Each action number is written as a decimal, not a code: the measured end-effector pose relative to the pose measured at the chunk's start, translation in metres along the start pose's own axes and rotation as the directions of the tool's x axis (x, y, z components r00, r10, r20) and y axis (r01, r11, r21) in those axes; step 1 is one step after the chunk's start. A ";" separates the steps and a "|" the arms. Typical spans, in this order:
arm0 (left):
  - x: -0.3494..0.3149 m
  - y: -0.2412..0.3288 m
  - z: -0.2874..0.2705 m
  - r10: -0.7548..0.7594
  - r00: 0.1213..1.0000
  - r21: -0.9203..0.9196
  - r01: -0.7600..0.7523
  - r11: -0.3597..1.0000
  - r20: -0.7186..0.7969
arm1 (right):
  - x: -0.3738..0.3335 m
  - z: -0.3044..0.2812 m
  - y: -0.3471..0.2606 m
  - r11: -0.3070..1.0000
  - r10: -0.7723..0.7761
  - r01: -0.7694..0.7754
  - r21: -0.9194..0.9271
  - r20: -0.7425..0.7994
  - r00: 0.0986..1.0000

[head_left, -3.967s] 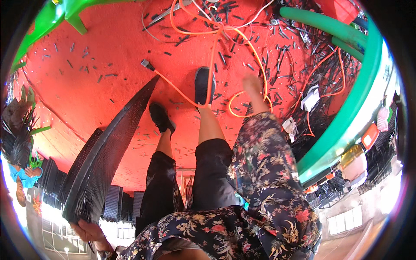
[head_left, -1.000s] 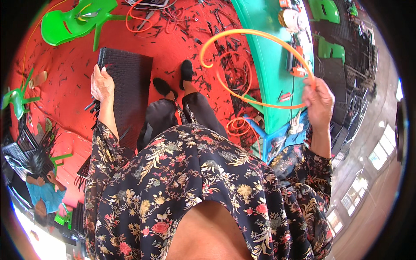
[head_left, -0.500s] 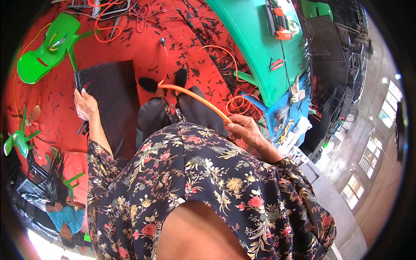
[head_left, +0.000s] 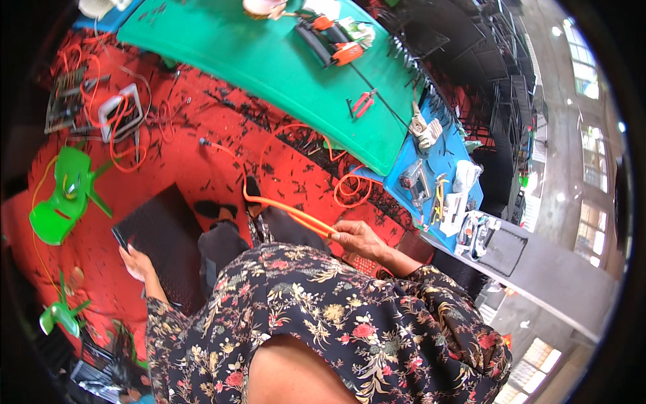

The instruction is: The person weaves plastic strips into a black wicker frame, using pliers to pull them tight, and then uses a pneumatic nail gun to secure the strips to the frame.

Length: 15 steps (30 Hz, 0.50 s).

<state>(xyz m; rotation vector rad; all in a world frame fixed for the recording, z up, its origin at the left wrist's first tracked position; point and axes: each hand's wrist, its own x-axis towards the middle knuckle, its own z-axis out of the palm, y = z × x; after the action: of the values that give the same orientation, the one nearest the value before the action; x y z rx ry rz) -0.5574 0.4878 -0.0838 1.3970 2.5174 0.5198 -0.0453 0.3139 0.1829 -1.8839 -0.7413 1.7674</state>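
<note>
Two hands are occupied; the left hand (head_left: pixel 138 264), at lower left of the frame, has its fingers clamped on the left edge of a black woven panel (head_left: pixel 165 236), which slants beside the legs; the right hand (head_left: pixel 360 240), near the centre, has its fingers closed round an orange hose (head_left: pixel 289 207); the hose reaches left across the lap, then seems to run up the red floor (head_left: pixel 161 151) to a dark fitting (head_left: pixel 204 141). A second ago the hose arched in a raised loop at upper right; now it lies low before the body, while the panel stays in the left grasp, so the work has both pieces in hand at once; the view has also swung, and the green surface (head_left: pixel 222 50) spans the top, bearing red pliers (head_left: pixel 363 104) and an orange-and-black tool (head_left: pixel 326 44).
</note>
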 end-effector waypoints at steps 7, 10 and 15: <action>0.002 -0.020 0.016 0.141 0.988 0.019 -0.142 0.990 0.060 | -0.010 0.022 0.030 0.972 0.015 -0.013 0.233 -0.005 1.000; 0.005 -0.012 0.004 0.062 0.982 0.111 -0.083 0.990 0.180 | -0.012 0.032 0.032 0.934 -0.008 0.035 0.356 -0.078 0.997; 0.035 0.011 -0.010 0.085 0.926 0.211 -0.172 0.962 0.368 | -0.020 0.047 0.035 0.956 -0.077 0.118 0.269 -0.159 0.984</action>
<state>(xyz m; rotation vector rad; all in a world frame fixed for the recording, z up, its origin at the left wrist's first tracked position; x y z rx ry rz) -0.5710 0.5203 -0.0707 1.5841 2.2579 -0.0276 -0.0901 0.2732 0.1716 -1.7344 -0.4949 1.5613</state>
